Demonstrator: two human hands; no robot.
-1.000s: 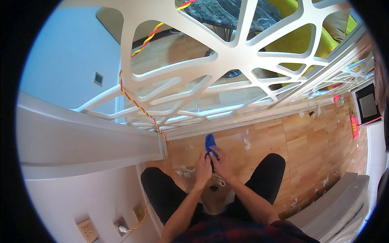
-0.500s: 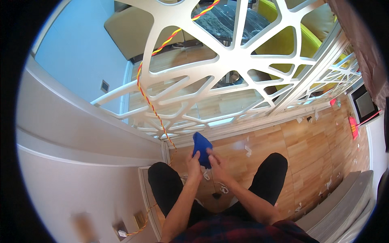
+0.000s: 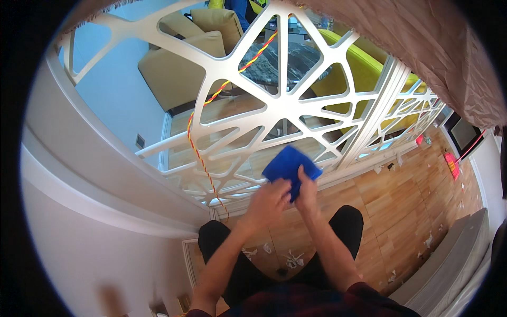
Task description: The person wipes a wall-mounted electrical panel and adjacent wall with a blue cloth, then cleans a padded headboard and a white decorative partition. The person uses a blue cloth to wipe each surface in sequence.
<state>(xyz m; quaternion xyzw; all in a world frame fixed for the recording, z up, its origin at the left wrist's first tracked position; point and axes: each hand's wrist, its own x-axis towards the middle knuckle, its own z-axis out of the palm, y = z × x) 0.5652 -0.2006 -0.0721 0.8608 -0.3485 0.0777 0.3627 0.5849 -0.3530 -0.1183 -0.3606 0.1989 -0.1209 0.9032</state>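
Note:
A folded blue cloth is raised in front of the white openwork lattice panel, above my knees. My right hand grips its lower right side, the thumb lying on top of the cloth. At the lower left edge is my left hand, its fingers curled closed against the cloth and slightly smeared by motion. The undersides of both grips are hidden.
A twisted red and yellow cord runs down through the lattice on the left, beside the white wall. White scraps litter the wooden floor. A pink brush stands far right; grey-beige padded furniture is at lower right.
Both hands have lifted the blue cloth up and to the right, and it now shows a broader face. The view has shifted, showing more of the room behind the lattice.

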